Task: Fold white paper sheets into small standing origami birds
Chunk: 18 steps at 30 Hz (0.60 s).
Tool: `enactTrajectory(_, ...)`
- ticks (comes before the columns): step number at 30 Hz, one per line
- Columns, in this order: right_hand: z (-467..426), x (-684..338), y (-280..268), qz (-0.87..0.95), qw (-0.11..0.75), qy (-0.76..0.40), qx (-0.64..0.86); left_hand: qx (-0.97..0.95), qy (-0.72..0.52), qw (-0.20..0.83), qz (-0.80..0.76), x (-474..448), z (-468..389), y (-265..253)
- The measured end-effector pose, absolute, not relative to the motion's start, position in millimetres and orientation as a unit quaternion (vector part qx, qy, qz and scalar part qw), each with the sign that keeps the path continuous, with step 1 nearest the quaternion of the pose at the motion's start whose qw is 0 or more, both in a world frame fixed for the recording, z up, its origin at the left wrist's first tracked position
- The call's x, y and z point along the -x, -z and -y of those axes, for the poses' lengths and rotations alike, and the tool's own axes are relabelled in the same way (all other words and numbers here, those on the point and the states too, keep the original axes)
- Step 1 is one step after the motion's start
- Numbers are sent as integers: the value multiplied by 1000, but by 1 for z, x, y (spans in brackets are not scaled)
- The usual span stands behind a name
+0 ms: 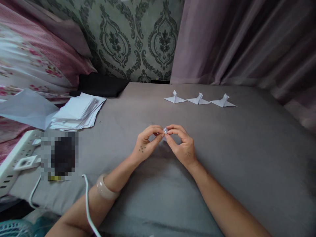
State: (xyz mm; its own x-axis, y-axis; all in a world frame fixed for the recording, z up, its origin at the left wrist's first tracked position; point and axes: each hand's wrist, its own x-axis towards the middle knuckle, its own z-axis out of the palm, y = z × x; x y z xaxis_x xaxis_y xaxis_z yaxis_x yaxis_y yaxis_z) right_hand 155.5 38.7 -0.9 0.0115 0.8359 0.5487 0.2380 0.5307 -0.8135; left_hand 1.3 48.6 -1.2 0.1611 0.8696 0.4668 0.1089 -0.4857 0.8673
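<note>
The small folded paper (165,131) is in the middle of the head view, between the fingertips of two bare hands, and it seems to be held a little above the grey cloth surface (247,148). The left hand (145,144) pinches it from the left side, with the thumb and the fingers brought together on it. The right hand (184,148) does the same from the right side. The fingers cover a good part of the paper, so I cannot tell its exact shape or which fold is being made.

Farther away, a little to the right, three white paper figures stand in a row: the left figure (175,97), the middle figure (199,99) and the right figure (224,101). Each one has two pointed sides spread out and an upright part at the centre. In my judgement these three are complete, and the paper in the hands is only partly folded, so its shaping remains to be done.

On the far left lies a stack of white paper (76,112), with uneven edges; it looks flat and not folded. Near left there are a white power strip (18,154) and a white cable (87,204), both apart from the paper.
</note>
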Motion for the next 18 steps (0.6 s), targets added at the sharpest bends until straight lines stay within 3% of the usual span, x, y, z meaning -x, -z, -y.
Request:
enactTrajectory(9, -43, -160, 8, 610, 565, -370, 414, -622, -516, 445, -386, 0, -50, 5)
enactTrajectory(18, -44, -159, 12, 573, 567, -419, 417, -608, -501, 454, -416, -1, -51, 6)
